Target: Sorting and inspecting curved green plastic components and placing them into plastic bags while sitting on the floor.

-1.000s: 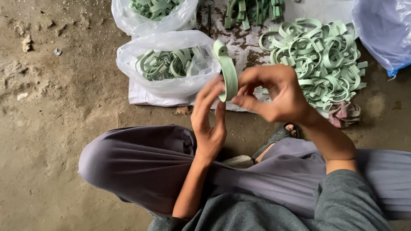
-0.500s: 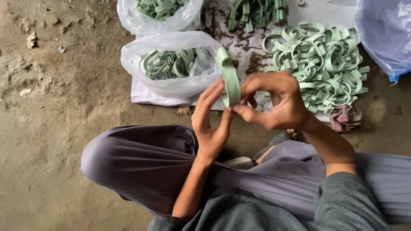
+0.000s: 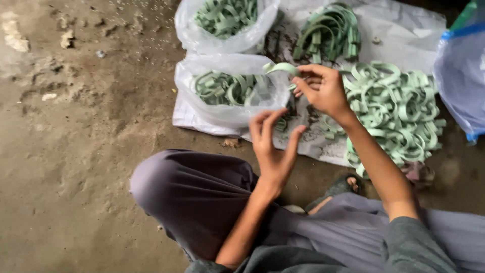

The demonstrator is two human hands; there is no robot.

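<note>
My right hand (image 3: 323, 91) pinches a pale green band (image 3: 281, 67) and holds it over the rim of a clear plastic bag (image 3: 227, 108) that has several green bands inside. My left hand (image 3: 273, 144) hovers below with its fingers spread and nothing in it, just in front of that bag. A large loose pile of green bands (image 3: 399, 111) lies to the right of my right forearm on a white sheet (image 3: 404, 30).
A second clear bag of bands (image 3: 222, 25) stands behind the first, and a darker green bundle (image 3: 328, 35) lies beside it. A blue-tinted plastic bag (image 3: 462, 71) is at the far right. My knee in grey cloth (image 3: 192, 197) rests on the dirt floor (image 3: 76, 151).
My right hand has carried the band away from my left hand, up and toward the bag's opening. My left hand has let go and stays lower with open fingers.
</note>
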